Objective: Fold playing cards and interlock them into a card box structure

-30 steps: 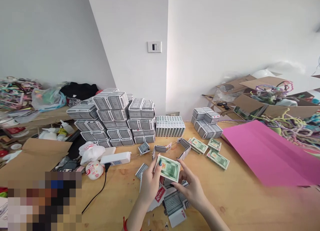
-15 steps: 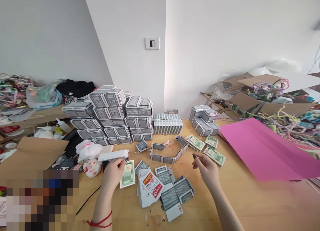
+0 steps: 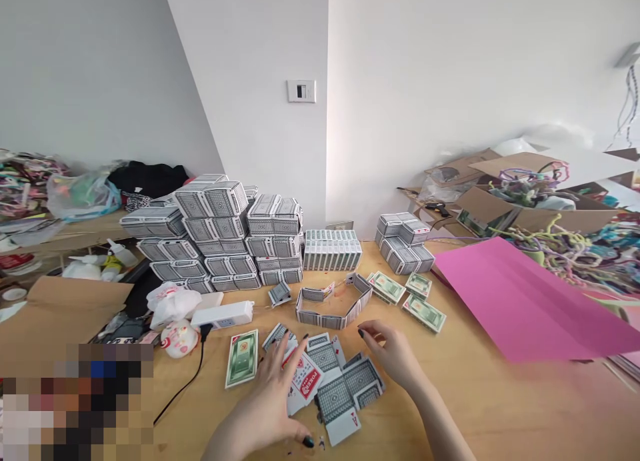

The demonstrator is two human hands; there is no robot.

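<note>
My left hand (image 3: 273,391) is spread over a loose pile of playing cards, partly covering the red-and-white POKER card (image 3: 306,379). Its thumb is stretched toward the table's front, and nothing shows in its grasp. Loosely bent, the fingers of my right hand (image 3: 389,354) hover beside the grey-backed cards (image 3: 345,388) and just in front of a bent ring of joined cards (image 3: 333,320); I see nothing in them. An ace of diamonds or hearts (image 3: 344,426) pokes out below the grey-backed cards. A green card box (image 3: 242,358) lies left of my left hand.
Blocks of bundled cards (image 3: 213,234) are stacked at the back left, with a smaller stack (image 3: 404,242) at the back right. Green boxes (image 3: 424,312), a pink sheet (image 3: 530,301), a white power strip (image 3: 227,314) and its black cord (image 3: 200,368) lie around.
My left hand has left the power strip and moved right over the cards, its fingers opening wide. My right hand has shifted left and slightly nearer.
</note>
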